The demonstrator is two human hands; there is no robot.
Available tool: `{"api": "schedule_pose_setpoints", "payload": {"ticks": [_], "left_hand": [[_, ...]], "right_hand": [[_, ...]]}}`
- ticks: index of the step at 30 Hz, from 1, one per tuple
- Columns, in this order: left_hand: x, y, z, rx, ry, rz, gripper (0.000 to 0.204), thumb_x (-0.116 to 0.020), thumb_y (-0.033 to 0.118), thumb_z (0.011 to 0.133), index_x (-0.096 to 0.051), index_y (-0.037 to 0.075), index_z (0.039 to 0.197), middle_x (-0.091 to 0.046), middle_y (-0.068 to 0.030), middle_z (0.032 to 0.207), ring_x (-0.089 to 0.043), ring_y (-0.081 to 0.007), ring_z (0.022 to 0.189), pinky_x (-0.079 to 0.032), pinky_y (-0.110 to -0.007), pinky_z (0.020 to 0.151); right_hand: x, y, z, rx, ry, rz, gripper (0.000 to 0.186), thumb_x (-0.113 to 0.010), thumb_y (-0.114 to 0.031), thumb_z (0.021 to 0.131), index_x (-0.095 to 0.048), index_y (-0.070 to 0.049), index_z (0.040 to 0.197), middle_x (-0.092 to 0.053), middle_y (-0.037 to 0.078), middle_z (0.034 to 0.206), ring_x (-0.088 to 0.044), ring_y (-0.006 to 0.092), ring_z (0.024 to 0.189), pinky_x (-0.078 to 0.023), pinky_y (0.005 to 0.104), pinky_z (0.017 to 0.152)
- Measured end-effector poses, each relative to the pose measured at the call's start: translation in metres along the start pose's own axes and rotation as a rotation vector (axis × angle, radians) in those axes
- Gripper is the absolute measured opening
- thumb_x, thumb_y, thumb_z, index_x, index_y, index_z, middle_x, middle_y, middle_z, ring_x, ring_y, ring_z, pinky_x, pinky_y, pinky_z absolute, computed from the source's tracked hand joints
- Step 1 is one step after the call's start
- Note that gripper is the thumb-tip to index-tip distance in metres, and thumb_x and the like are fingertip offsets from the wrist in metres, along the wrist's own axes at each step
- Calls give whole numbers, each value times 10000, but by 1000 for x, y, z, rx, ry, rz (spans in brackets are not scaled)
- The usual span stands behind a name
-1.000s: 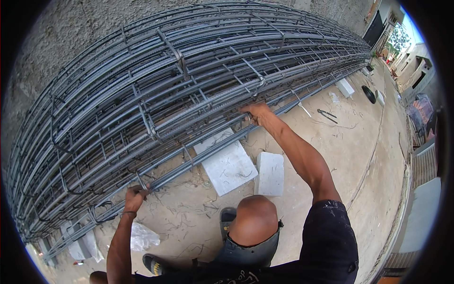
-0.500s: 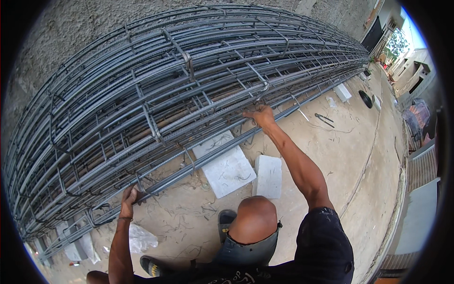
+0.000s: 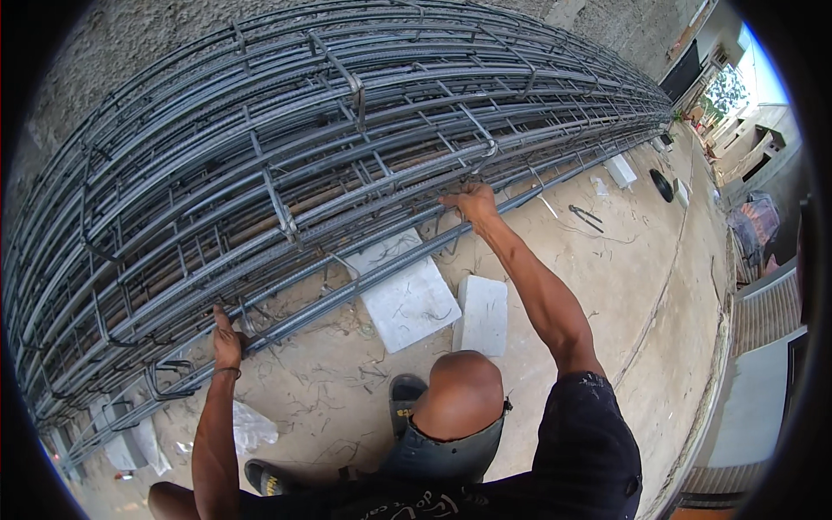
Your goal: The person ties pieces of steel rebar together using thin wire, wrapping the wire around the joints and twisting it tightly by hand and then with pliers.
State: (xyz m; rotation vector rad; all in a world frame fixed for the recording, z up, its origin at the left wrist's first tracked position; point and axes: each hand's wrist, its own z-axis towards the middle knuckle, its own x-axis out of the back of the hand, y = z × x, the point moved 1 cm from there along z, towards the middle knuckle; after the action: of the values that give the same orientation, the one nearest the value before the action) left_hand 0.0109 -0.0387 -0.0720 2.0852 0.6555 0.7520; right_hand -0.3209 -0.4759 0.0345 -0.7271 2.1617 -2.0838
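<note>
1. Grey ribbed-steel rebar cages [image 3: 279, 206] are lying stacked along the rough grey wall [image 3: 113, 61], far side.
2. Left hand [image 3: 227, 347] is touching the near-edge bars [image 3: 303, 315] at left, one digit pointing up; can't tell if other fingers are gripping.
3. Right hand [image 3: 475, 206] is resting on bars farther right, fingers curling; grip unclear.
4. White flat rectangular block [image 3: 407, 299] is lying partly under bars, between hands; dark metal pincers [image 3: 579, 211] are lying right.

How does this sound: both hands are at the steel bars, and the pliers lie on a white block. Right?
Not quite: the head view shows the pliers on the ground. The left hand and right hand are at the steel bars.
</note>
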Motion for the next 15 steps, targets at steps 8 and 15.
{"api": "schedule_pose_setpoints", "payload": {"ticks": [8, 15], "left_hand": [[1, -24, 20, -145, 86, 22, 797, -273, 641, 918, -461, -54, 1260, -579, -149, 682, -488, -135, 453, -389, -303, 441], [18, -57, 34, -494, 274, 220, 777, -272, 632, 926, -522, -61, 1169, -543, -102, 581, -470, -119, 452, -383, -308, 447]], "right_hand": [[5, -18, -15, -60, -76, -81, 195, -802, -89, 680, -663, 6, 780, -601, 37, 622, -448, 86, 435, -300, 246, 390], [13, 13, -44, 203, -149, -75, 235, -708, -194, 835, -603, -8, 735, -508, -38, 570, -445, 46, 504, -306, 218, 461]]}}
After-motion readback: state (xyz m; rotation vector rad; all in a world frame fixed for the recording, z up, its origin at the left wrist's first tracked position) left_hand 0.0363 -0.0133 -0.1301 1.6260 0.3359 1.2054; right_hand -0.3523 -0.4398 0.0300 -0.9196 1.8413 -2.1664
